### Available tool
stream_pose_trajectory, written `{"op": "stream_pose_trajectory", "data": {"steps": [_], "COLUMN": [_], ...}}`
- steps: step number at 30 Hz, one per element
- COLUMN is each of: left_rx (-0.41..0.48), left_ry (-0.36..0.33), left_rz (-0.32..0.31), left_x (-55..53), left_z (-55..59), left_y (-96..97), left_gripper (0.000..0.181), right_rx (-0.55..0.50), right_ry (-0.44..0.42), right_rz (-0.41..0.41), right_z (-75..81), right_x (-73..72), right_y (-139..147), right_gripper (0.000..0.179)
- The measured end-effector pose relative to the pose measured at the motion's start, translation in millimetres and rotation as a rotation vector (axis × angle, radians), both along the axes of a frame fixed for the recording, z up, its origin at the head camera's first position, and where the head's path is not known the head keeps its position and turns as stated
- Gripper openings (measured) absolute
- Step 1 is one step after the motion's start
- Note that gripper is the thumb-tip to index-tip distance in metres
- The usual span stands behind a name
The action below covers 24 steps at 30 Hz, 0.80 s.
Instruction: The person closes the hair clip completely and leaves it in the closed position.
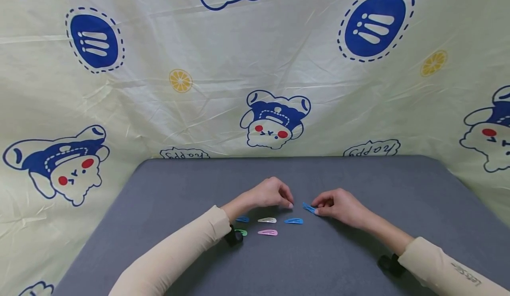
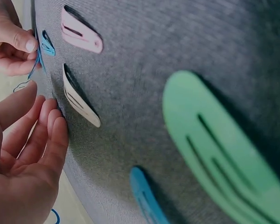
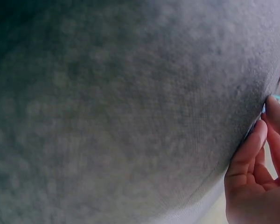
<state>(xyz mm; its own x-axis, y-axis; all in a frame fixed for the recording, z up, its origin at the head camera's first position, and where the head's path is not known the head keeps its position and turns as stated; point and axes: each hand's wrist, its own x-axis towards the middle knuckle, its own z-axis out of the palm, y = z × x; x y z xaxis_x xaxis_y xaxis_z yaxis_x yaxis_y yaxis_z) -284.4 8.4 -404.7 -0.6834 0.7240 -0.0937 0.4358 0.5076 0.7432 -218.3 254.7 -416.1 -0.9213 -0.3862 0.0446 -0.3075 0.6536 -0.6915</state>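
Observation:
My right hand point(image 1: 343, 207) pinches a blue snap hair clip point(image 1: 308, 208) between thumb and fingers, just above the grey table; the clip appears opened out. Close by, my left hand point(image 1: 271, 193) hovers with fingers loosely bent and thumb apart, nothing between them in the left wrist view. Below the hands lie more clips: a white clip point(image 1: 267, 220) and another blue clip point(image 1: 294, 221) in one row, a pink clip point(image 1: 268, 232) nearer me. My left wrist partly covers a third blue clip point(image 1: 242, 219) and a green clip point(image 1: 241, 232), the latter large in the left wrist view.
The grey table point(image 1: 318, 260) spreads out on both sides of the clips. Behind it hangs a pale printed cloth point(image 1: 223, 48). Black wrist straps point(image 1: 234, 236) sit at both cuffs.

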Motion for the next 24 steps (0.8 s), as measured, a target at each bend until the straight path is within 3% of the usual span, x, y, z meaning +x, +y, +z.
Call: {"op": "stream_pose_trajectory", "data": {"steps": [12,24], "left_rx": [0.018,0.04], "left_ry": [-0.009,-0.03], "left_rz": [0.017,0.029], "left_x": [2.3,5.9], "left_z": [-2.5,-1.6], "left_y": [-1.7,-5.6], "left_gripper": [0.006,0.007], "right_rx": [0.053,0.049], "right_ry": [0.021,0.057], "right_rz": [-0.004,0.021], "right_z": [1.0,1.1], "right_x": [2.2,7.4], "right_y": [-9.1,-11.6], "right_gripper": [0.006,0.008]}}
